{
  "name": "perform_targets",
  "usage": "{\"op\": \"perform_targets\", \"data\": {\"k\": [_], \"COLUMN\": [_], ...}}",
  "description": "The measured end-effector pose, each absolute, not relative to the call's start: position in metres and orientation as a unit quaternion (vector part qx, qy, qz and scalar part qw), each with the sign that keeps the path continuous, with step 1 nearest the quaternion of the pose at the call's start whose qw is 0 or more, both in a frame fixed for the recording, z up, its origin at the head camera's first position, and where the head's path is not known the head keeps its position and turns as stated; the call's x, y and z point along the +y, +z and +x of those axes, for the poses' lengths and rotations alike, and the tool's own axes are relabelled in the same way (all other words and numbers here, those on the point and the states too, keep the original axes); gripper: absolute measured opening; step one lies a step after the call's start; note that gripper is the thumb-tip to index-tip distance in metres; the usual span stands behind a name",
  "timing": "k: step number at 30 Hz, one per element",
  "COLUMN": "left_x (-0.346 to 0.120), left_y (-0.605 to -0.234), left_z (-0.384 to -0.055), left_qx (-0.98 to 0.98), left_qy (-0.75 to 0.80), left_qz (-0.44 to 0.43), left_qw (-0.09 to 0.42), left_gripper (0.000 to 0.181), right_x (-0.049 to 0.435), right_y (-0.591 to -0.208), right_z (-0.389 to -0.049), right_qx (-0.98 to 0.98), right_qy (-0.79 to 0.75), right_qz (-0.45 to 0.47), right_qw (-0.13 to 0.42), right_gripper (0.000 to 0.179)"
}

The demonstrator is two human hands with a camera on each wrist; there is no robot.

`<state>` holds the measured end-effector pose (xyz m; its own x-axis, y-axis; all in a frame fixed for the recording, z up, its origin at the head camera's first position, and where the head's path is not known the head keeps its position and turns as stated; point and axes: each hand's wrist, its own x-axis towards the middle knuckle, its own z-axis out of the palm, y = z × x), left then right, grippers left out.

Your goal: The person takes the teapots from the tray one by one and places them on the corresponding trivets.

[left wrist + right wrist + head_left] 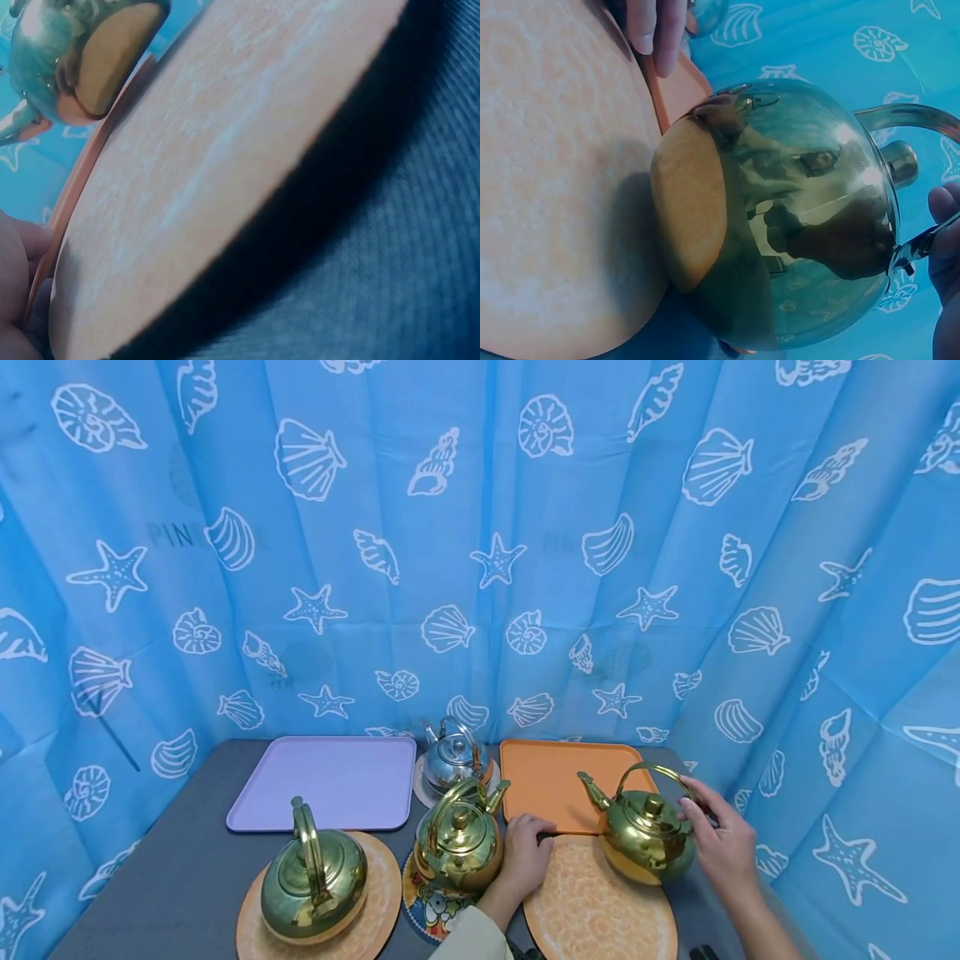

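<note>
My right hand (723,835) holds a shiny gold kettle (648,839) by the rear of its arched handle. Its spout points left over the orange tray (551,777); in the right wrist view the kettle (780,217) hangs close over the edge of a round tan mat (547,187), casting a shadow there. My left hand (528,852) grips the tray's front rim near its left corner, with fingers (656,30) over the rim. Just left of that hand, another gold kettle (459,847) stands on a colourful patterned mat (435,914).
A third gold kettle (315,885) rests on a tan round mat (382,860) at the left. Behind lies a purple tray (330,777). A small silver kettle (453,756) sits between the trays on a pale round mat (422,785). The blue shell-print curtain (480,568) surrounds the grey table (172,860).
</note>
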<state>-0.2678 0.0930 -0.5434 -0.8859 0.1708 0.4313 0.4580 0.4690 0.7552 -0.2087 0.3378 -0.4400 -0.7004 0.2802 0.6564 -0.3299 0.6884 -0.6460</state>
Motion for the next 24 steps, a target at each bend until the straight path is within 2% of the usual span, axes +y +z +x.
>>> {"op": "perform_targets", "data": {"k": [18, 24], "left_x": [0.094, 0.094], "left_y": [-0.544, -0.544], "left_z": [-0.267, -0.268], "left_qx": [-0.850, -0.848], "left_qy": [-0.466, -0.473], "left_qz": [-0.183, -0.181], "left_qw": [0.166, 0.157], "left_gripper": [0.017, 0.017], "right_x": [0.331, 0.327], "right_y": [-0.443, -0.446], "right_z": [-0.202, -0.201], "right_qx": [-0.803, -0.797], "right_qy": [0.430, 0.440], "right_qz": [0.048, 0.058], "right_qw": [0.410, 0.409], "right_gripper": [0.031, 0.032]}}
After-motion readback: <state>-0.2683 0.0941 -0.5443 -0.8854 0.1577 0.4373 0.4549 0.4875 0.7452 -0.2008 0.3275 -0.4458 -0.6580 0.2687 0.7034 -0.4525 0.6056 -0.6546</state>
